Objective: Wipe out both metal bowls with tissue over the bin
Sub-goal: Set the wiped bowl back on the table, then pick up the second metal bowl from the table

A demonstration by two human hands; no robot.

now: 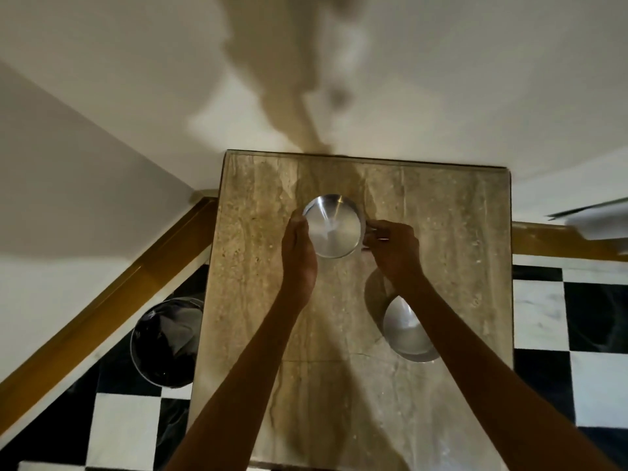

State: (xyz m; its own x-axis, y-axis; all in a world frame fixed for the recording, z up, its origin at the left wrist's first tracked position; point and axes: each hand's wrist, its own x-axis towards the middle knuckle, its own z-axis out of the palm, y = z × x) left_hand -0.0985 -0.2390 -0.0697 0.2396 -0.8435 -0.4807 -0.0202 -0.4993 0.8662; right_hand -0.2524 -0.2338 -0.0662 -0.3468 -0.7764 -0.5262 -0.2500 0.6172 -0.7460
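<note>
A round metal bowl (pixel 333 226) sits toward the far middle of the marble table (pixel 458 266), and both hands grip it. My left hand (pixel 299 253) holds its left rim. My right hand (pixel 394 249) pinches its right rim with the fingers. A second metal bowl (pixel 404 331) rests nearer on the right, partly covered by my right forearm. The bin (pixel 163 341), round with a dark liner and crumpled tissue inside, stands on the floor left of the table. No tissue is seen in either hand.
The table stands against a white wall with a yellow skirting strip (pixel 112 294). Black and white checkered floor tiles (pixel 550 314) lie on both sides. A pale flat object (pixel 598 219) juts in at the right edge.
</note>
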